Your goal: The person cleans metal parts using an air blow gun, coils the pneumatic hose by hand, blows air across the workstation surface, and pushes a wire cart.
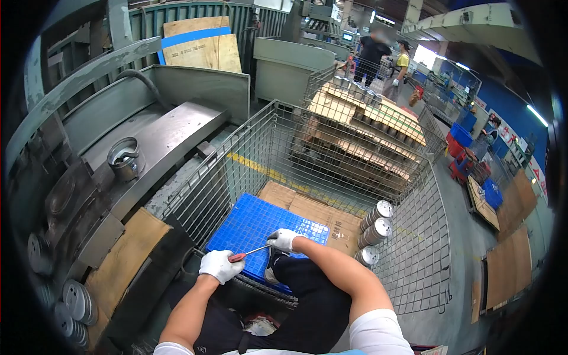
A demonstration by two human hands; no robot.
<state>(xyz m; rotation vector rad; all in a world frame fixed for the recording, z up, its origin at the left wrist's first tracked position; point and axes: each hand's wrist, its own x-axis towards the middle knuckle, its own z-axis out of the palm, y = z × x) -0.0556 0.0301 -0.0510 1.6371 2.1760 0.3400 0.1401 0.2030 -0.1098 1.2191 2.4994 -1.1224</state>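
A screwdriver-like tool (254,251) with a red handle and a thin metal shaft spans my two white-gloved hands. My left hand (221,267) is closed round its red handle. The far end of the shaft meets my right hand (284,240), whose fingers are closed on it. Below the hands, a blue plastic grid panel (254,219) lies inside a wire mesh cage (275,127), beside brown cardboard (331,219). Stacks of round metal discs (377,229) stand along the cage's right side.
A metal bench (171,133) with a metal pot (124,160) is at the left. More disc stacks (78,302) stand at the lower left. Beyond the cage is a loaded wooden pallet (355,142). Two people stand at the back; another person is at the far right.
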